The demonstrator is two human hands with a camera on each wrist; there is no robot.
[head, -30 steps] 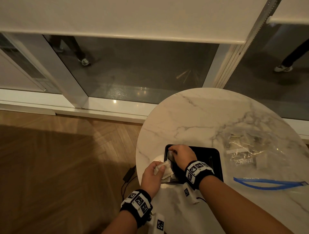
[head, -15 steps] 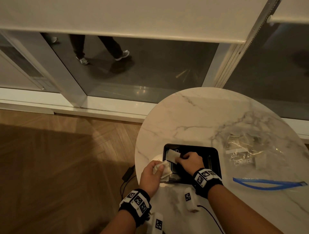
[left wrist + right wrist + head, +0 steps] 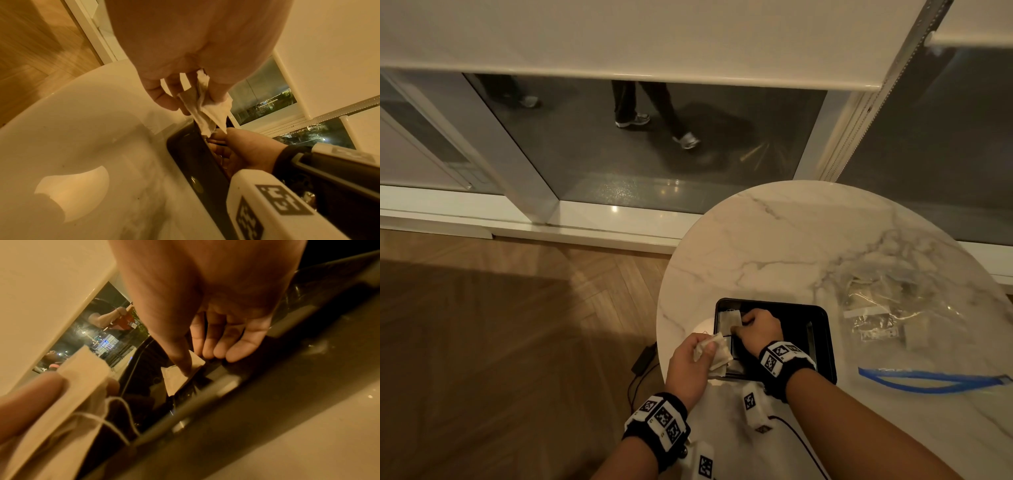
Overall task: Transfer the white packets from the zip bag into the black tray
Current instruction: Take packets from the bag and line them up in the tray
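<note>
The black tray [image 3: 820, 329] sits on the marble table near its left edge. In the tray's far left corner my right hand [image 3: 739, 325] pinches one white packet [image 3: 728, 319], thumb on top and fingers curled behind it [image 3: 179, 381], low over the tray floor. Just left of the tray's near corner, my left hand [image 3: 707, 349] grips a crumpled bunch of white packets [image 3: 205, 110] with a string hanging from them. The clear zip bag [image 3: 887, 308] lies to the right of the tray with more packets inside, its blue zip strip [image 3: 928, 380] gaping.
The round marble table [image 3: 774, 246] ends close beside my left hand, with wooden floor and a black cable [image 3: 642, 359] below. Beyond the table is a window wall under a lowered blind, where people walk outside.
My right hand drew one packet away from the left hand's bunch and carried it to the tray's far left corner. The left hand has hardly moved.
</note>
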